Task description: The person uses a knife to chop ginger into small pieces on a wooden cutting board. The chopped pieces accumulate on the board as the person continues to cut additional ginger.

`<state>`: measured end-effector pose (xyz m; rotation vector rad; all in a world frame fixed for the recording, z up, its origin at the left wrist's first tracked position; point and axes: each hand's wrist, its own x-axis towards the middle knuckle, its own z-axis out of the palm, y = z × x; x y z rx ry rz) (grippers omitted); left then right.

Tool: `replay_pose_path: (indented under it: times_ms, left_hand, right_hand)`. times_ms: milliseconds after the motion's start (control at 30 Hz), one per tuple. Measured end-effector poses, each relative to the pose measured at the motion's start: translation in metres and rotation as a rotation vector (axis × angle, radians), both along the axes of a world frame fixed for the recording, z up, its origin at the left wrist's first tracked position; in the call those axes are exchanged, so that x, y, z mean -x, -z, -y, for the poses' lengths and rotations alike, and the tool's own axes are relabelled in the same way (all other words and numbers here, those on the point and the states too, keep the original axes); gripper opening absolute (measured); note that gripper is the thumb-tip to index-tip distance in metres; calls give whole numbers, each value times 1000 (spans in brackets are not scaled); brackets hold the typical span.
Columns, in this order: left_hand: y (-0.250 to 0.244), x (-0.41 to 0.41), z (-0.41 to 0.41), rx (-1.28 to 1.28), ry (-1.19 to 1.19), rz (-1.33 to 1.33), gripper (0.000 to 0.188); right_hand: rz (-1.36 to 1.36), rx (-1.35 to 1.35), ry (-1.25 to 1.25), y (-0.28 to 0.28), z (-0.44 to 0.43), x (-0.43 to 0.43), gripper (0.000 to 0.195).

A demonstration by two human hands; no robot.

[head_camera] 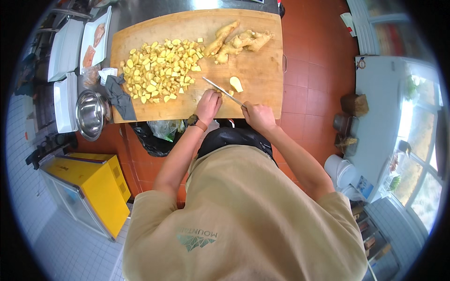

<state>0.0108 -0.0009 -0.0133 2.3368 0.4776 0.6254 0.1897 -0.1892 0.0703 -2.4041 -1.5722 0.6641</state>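
Observation:
My right hand [259,115] grips the handle of a kitchen knife [226,93], whose blade points up and left over the wooden cutting board [260,73]. Beside the blade, near the board's front edge, my left hand [209,106] has its fingers curled; small ginger pieces lie by its fingertips, and whether it holds one cannot be told. A cut piece of ginger [236,84] rests just beyond the blade. Chopped ginger [160,70] forms a wide heap on the board's left half. Whole ginger roots [242,41] lie at the far right.
Left of the board are a grey cloth [120,96], a steel bowl [92,115], stacked white trays [65,52] and a white tray with meat or fish pieces [104,38]. A black bin bag [151,144] sits below the board's front edge. A yellow cabinet [95,189] stands lower left.

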Motion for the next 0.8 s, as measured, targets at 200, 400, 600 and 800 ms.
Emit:
replay_pose_path:
  times_ms: [200, 400, 600, 800]
  left_hand:
    - [-2, -3, 3, -28, 5, 47, 21]
    - [-1, 4, 3, 28, -31, 47, 19]
    - [4, 17, 9, 103, -140, 42, 15]
    - [2, 9, 11, 78, -129, 81, 15]
  right_hand:
    - [-14, 72, -7, 8, -10, -4, 28]
    - [9, 27, 0, 27, -19, 6, 30]
    - [3, 87, -20, -5, -8, 10, 31]
    - [29, 59, -32, 6, -2, 6, 31]
